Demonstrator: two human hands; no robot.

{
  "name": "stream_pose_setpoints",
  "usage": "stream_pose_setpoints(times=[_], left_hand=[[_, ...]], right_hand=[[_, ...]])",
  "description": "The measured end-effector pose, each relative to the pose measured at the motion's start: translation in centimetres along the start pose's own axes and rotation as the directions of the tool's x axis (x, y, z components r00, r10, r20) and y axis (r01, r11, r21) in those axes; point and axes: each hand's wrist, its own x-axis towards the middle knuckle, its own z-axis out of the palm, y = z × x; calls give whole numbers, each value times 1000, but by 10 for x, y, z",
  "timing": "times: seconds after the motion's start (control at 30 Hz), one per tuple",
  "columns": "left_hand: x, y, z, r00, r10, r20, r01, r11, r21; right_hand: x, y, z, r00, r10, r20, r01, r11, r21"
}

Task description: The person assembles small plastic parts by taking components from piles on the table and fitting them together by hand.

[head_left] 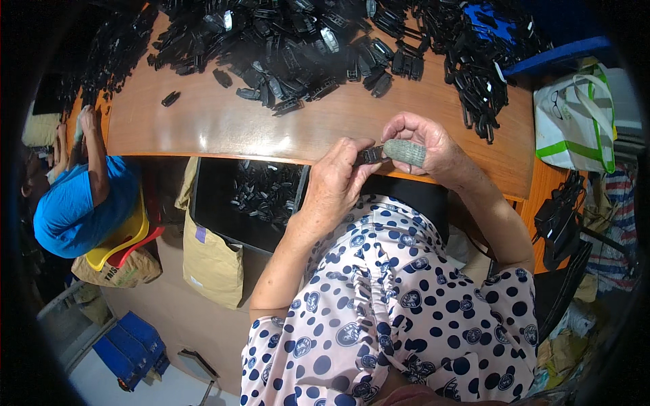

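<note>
My left hand is closed round a small black plastic part, which looks like a buckle piece, held in front of me near the table's front edge. From the other side my right hand meets the part, its fingers curled in a pinch. What looks like a grey ribbed thumb cover with a rounded end sits on the right thumb, its tip against the black part. My fingers hide some of the part. Beyond my hands, a big heap of similar black plastic parts covers the far side of the wooden table.
A black tray of small dark parts sits below the table edge at left. Another pile of black parts lies far right, near a white-and-green bag. Left of me, a person in a blue shirt works at the table.
</note>
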Motion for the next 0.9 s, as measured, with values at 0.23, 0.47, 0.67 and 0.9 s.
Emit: stream_pose_setpoints(times=[0.23,0.47,0.67,0.9], left_hand=[[-1,7,9,997,79,23,-80,996,47],[0,11,18,986,69,152,-94,982,161],[16,18,21,994,-80,71,89,985,-146],[28,20,33,922,-298,249,381,570,-728]], right_hand=[[-17,4,-13,999,28,20,-24,988,-149],[-31,16,-23,954,300,19,-300,948,104],[-25,11,-18,987,142,76,-161,914,373],[-27,-1,-26,926,80,370,-182,951,251]])
